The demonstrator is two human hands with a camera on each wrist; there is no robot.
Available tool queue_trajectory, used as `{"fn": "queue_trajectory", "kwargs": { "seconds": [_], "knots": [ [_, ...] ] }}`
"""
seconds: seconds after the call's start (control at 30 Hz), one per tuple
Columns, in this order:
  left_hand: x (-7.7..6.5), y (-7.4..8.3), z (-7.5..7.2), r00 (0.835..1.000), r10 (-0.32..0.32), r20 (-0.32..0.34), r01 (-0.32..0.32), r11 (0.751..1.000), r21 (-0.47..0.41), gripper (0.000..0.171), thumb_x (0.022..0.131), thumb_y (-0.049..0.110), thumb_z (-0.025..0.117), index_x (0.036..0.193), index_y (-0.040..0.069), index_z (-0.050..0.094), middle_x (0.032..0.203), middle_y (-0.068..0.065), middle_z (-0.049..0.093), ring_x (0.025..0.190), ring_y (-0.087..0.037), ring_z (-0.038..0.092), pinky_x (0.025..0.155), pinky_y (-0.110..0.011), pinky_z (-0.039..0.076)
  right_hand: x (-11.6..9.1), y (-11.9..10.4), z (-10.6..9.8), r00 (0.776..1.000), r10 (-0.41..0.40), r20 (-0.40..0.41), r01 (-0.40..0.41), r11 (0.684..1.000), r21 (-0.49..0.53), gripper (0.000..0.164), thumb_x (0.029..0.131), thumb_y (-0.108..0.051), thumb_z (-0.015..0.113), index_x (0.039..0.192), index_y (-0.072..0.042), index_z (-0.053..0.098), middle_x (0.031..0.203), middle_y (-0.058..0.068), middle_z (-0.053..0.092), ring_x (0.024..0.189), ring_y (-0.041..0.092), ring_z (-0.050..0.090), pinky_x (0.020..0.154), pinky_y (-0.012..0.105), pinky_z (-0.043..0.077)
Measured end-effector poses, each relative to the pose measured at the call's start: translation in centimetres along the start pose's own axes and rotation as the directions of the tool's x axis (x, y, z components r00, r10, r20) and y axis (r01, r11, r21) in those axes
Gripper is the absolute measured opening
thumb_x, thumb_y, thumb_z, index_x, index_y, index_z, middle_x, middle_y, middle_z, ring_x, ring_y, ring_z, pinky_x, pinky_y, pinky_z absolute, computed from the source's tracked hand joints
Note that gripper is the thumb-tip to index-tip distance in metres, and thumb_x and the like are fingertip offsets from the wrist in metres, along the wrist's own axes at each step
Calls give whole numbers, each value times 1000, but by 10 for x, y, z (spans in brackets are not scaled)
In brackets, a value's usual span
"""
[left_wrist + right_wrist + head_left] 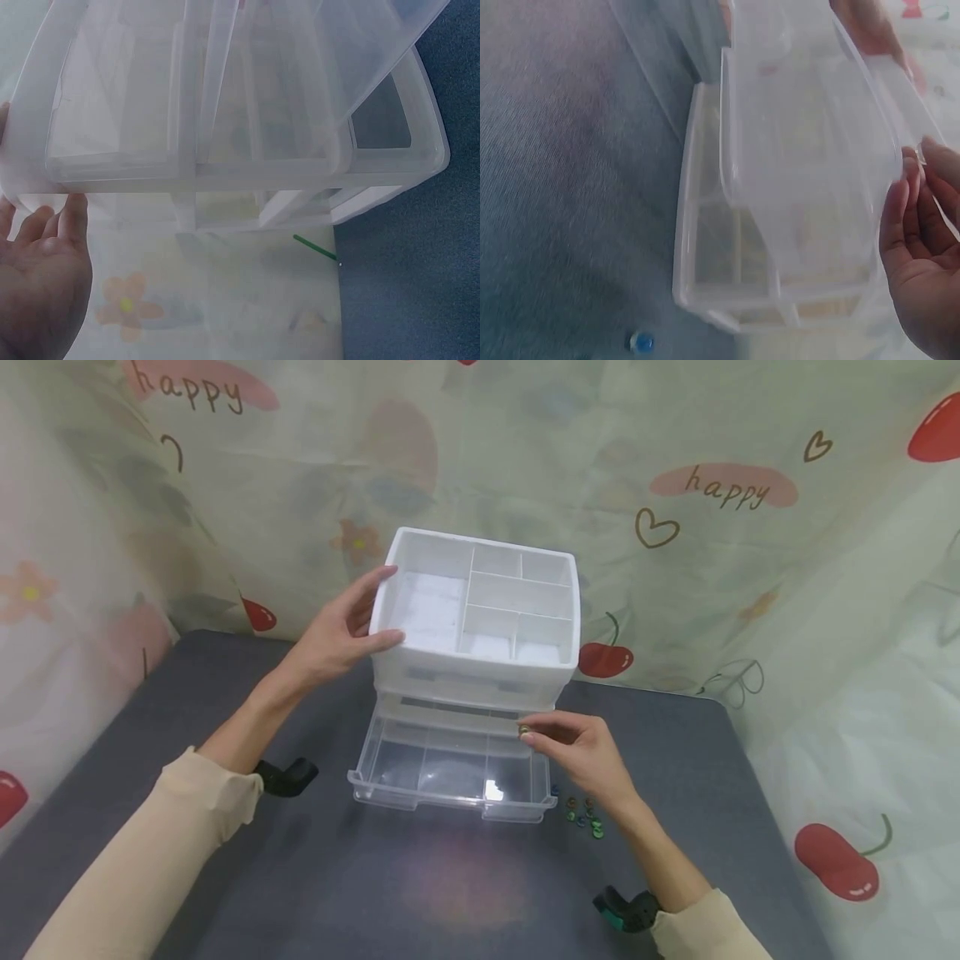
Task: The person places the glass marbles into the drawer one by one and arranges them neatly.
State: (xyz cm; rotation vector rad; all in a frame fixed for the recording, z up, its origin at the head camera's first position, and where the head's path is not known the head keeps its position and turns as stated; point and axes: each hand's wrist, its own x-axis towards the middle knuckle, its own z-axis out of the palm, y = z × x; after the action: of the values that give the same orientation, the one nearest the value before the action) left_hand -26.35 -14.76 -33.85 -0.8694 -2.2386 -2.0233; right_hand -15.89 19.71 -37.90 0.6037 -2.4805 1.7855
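Note:
A white plastic drawer organizer (476,681) with a divided top tray stands at the back of the table. Its clear lower drawer (450,768) is pulled out toward me. My left hand (341,627) grips the organizer's left side, thumb and fingers spread along the rim; in the left wrist view the hand (45,277) lies at the edge of the white frame. Over the drawer's right side, my right hand (581,752) pinches a small brownish round piece (523,730), which looks like a button. The right wrist view shows the fingers (911,202) beside the clear drawer.
Several small green, brown and blue round pieces (588,816) lie on the dark table (450,885), right of the drawer. One blue piece (641,342) shows in the right wrist view. A printed cloth (487,460) hangs behind and at both sides.

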Motion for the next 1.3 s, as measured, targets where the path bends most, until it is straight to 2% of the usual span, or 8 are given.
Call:
{"fn": "queue_trajectory", "kwargs": {
  "seconds": [0.13,0.37,0.67,0.9,1.13,1.3],
  "knots": [
    [-1,1,0,1000,0,-3,0,1000,1,81,89,-1,71,157,15,30,155,-19,33,136,-33,41,93,-21,46,7,1,11,999,-12,32,12,1000,7,21,88,0,73,108,-6,76,100,9,74,90,18,69,79,29,54],
    [0,1,0,1000,1,-2,-1,1000,13,81,89,0,71,157,15,30,155,-19,33,136,-33,41,93,-21,45,19,-3,25,997,4,74,-4,1000,-3,18,88,-13,77,107,-13,77,99,2,75,92,19,70,82,33,55],
    [0,-1,1,1000,0,-2,0,1000,10,81,89,1,72,157,13,29,154,-19,34,135,-33,42,92,-21,46,32,-5,39,994,30,103,-30,1000,5,21,87,-15,78,107,-11,78,99,2,75,90,18,71,78,33,56],
    [0,-1,0,1000,-2,0,2,1000,24,82,89,2,73,157,13,28,155,-19,34,135,-33,42,93,-22,46,40,-5,49,984,74,161,-74,997,-6,21,88,-17,78,108,-10,78,102,4,75,93,30,71,78,33,56],
    [0,-2,-1,1000,4,8,-4,1000,30,81,90,3,72,157,15,28,156,-19,32,137,-34,39,95,-22,45,48,-4,59,970,138,198,-120,988,-102,23,88,-19,78,109,-9,78,98,1,76,82,14,71,77,40,56],
    [0,-2,-1,1000,3,11,-4,1000,24,81,90,2,71,158,14,27,156,-19,32,137,-34,40,94,-22,45,54,-3,66,960,172,223,-146,981,-129,22,88,-18,78,108,-10,78,93,1,76,83,19,73,77,46,55]
  ]
}}
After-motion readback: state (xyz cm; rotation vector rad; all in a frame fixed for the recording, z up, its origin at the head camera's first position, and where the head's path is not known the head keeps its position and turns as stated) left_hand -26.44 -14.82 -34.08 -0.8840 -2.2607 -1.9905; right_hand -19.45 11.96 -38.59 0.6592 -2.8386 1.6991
